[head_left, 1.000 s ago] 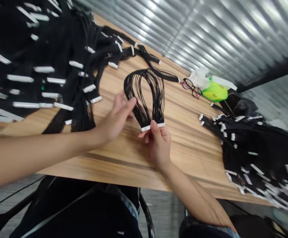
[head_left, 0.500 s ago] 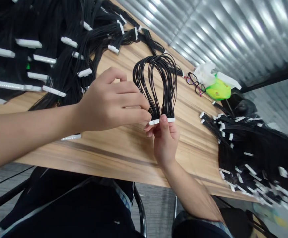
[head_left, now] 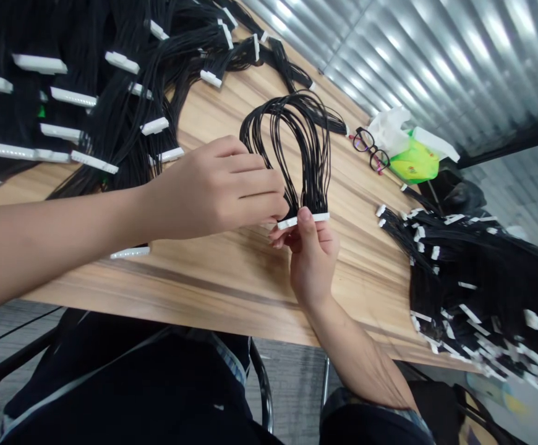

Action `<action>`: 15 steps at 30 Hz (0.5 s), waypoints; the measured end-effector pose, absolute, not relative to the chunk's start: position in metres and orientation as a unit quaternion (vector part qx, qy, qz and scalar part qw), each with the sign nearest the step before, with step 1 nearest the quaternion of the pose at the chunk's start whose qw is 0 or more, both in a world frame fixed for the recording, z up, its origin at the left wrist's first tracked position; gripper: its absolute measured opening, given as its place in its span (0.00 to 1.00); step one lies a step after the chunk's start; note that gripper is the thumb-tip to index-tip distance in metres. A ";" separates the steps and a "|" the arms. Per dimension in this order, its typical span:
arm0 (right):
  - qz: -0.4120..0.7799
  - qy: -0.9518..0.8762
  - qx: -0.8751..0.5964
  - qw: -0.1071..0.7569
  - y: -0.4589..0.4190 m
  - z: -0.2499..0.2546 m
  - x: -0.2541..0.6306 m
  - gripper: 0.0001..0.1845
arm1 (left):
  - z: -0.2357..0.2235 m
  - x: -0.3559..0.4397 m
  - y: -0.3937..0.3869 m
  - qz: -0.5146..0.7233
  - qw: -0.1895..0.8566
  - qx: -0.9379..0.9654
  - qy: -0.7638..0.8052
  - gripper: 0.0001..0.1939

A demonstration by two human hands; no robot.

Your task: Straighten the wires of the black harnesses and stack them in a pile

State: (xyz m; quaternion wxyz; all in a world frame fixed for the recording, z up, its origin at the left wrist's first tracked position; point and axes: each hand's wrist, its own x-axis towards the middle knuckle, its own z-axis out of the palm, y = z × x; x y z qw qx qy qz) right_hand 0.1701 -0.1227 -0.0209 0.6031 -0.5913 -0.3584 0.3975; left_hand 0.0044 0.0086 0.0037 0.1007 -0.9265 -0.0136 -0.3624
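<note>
My right hand [head_left: 310, 253] pinches a white connector [head_left: 318, 217] between thumb and fingers, just above the table. Many thin black wires [head_left: 301, 127] rise from this connector in an upright loop and bend back down toward it. At the connector's left end, my left hand [head_left: 232, 185] is closed with its fingers curled, gripping black wire close to the white housing. The tips of the left fingers and the exact wire between them are partly hidden behind the hand.
On the wooden table [head_left: 232, 278], a large heap of black wire harnesses [head_left: 125, 123] with white connectors lies left. Another pile [head_left: 477, 278] hangs over the right edge. Glasses [head_left: 371, 149] and a green-and-white plastic bag [head_left: 412, 159] sit at the back, near a corrugated metal wall [head_left: 417, 55].
My left hand has shifted slightly right and its fingers have drawn closer together at the wires. The right hand keeps its hold on the connector. The camera view has moved a little.
</note>
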 end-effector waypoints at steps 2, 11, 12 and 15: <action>0.406 -0.358 -0.591 0.599 -0.123 -0.021 0.170 0.22 | 0.005 0.004 0.010 -0.338 0.081 -0.938 -0.012 0.16; 0.400 -0.359 -0.596 0.597 -0.121 -0.020 0.174 0.20 | 0.009 0.007 0.003 -0.335 0.160 -0.928 -0.027 0.17; 0.397 -0.357 -0.595 0.601 -0.118 -0.020 0.177 0.19 | 0.011 0.007 0.002 -0.346 0.161 -0.924 -0.022 0.16; 0.369 -0.342 -0.599 0.623 -0.109 -0.020 0.190 0.21 | 0.017 0.003 -0.002 -0.381 0.137 -0.914 0.026 0.18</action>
